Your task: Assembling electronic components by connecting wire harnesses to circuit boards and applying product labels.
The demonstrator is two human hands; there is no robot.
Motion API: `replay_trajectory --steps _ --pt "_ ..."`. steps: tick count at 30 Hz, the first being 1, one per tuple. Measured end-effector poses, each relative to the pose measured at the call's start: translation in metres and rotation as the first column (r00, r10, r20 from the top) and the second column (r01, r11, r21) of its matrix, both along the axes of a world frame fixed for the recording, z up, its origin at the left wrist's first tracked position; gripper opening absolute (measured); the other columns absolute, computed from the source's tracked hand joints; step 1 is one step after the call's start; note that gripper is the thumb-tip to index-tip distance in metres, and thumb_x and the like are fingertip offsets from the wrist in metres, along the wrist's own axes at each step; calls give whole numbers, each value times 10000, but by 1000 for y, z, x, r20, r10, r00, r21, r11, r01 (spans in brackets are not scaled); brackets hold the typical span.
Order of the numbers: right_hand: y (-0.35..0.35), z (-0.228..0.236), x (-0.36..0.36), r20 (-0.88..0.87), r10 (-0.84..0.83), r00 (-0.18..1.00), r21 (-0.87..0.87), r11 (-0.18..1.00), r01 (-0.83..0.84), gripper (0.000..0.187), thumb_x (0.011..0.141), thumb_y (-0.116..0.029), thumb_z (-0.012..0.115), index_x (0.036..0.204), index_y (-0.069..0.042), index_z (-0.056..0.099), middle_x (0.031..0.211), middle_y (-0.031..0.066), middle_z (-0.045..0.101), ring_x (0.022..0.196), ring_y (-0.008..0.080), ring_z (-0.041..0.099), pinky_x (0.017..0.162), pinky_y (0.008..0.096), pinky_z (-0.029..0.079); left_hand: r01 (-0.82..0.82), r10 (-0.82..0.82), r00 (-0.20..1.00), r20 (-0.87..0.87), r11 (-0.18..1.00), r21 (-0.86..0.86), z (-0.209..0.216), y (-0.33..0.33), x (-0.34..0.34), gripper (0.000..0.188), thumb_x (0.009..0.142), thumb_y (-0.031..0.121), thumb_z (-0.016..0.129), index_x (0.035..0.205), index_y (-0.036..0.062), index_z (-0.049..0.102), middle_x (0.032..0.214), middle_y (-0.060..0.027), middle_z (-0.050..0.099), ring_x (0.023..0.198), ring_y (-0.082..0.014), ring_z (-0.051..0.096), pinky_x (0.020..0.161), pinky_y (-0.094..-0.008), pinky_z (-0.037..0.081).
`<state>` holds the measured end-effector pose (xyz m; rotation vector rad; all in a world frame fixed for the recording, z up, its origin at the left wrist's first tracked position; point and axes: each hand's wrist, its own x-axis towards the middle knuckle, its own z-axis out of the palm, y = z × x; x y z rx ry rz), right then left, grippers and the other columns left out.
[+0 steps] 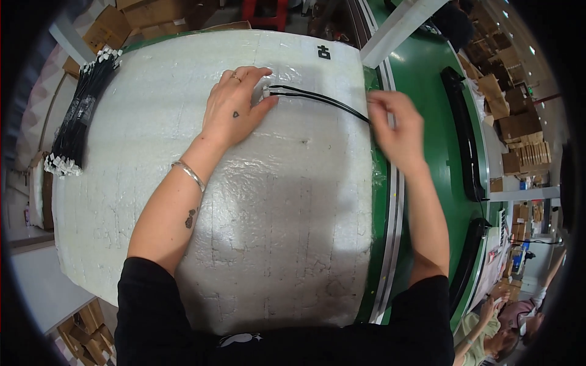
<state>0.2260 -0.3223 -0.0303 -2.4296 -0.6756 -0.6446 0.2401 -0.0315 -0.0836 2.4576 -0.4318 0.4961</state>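
A black two-strand cable (326,101) with a white connector (266,91) at its left end lies across the far part of the foam-covered work surface (274,183). My left hand (235,104) rests flat beside that connector, its thumb and fingers apart on either side of it. At the surface's right edge, my right hand (400,128) is curled and smeared by motion. The cable runs up to its fingers, which appear closed around it; the cable's far end is hidden. A bundle of black cables (82,116) with white connectors at both ends lies at the far left.
Along the right runs a green conveyor belt (421,201) with a metal rail, carrying long black parts (467,140). A white post (403,30) rises at the far right corner. Cardboard boxes (110,27) stand behind, and other people (500,329) work at lower right.
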Motion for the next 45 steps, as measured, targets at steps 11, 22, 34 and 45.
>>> replay_trajectory --steps 11,22,34,45 --pt "114 -23 51 -140 124 982 -318 934 -163 153 817 -64 632 969 -42 634 949 95 647 911 282 613 774 377 503 81 -76 996 48 990 -114 0 0 0 168 802 172 689 952 97 686 1180 -86 627 1070 -283 562 915 -379 459" --pt "105 5 -6 225 37 974 -222 975 15 234 679 29 586 876 -95 611 794 45 613 776 246 601 634 369 518 84 -127 991 -38 827 -555 11 4 -2 166 888 141 581 959 24 675 1085 -139 657 939 -281 613 809 -339 484" --pt "139 -33 -28 164 -102 981 -5 994 105 125 759 -62 621 878 -97 607 795 50 611 778 237 599 629 355 501 4 -284 925 -252 671 -742 4 -12 -14 180 932 115 569 998 -23 663 821 -78 680 721 -112 616 668 -249 501" --pt "118 -44 -20 89 -104 991 -44 993 108 57 864 -115 580 885 -65 597 775 81 613 728 267 630 613 388 510 72 -175 959 -224 912 -405 11 -24 -17 187 942 156 540 1041 33 641 809 -112 680 716 -178 651 648 -290 491"
